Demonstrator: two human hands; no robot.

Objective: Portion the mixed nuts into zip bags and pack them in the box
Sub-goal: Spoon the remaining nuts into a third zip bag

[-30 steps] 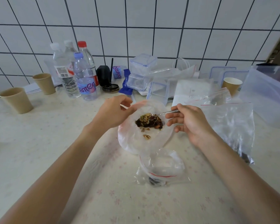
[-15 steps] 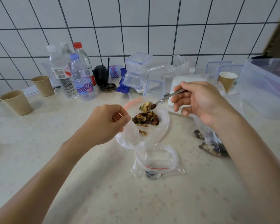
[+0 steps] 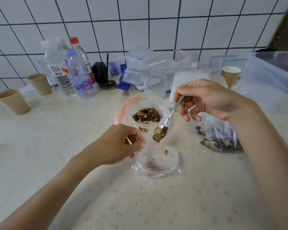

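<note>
1. While the right hand (image 3: 206, 98) pinches the handle of a spoon (image 3: 169, 120) between thumb and curled fingers, the loaded bowl tilts down over a small zip bag (image 3: 157, 163)
2. The left hand (image 3: 121, 143) has its fingers curled, pinching the small bag's far-left rim so its mouth stands open on the surface (image 3: 56, 130)
3. One nut piece (image 3: 166, 152) shows at the bag's mouth
4. Just beyond, a pile of mixed nuts (image 3: 146, 115) lies in a large open bag (image 3: 126, 105) with a red-edged rim
5. To the right, a filled bag (image 3: 221, 140) lies below the right wrist
6. Far right stands a clear plastic box (image 3: 269, 80); bottles (image 3: 73, 70) and paper cups (image 3: 12, 102) line the far left
</note>
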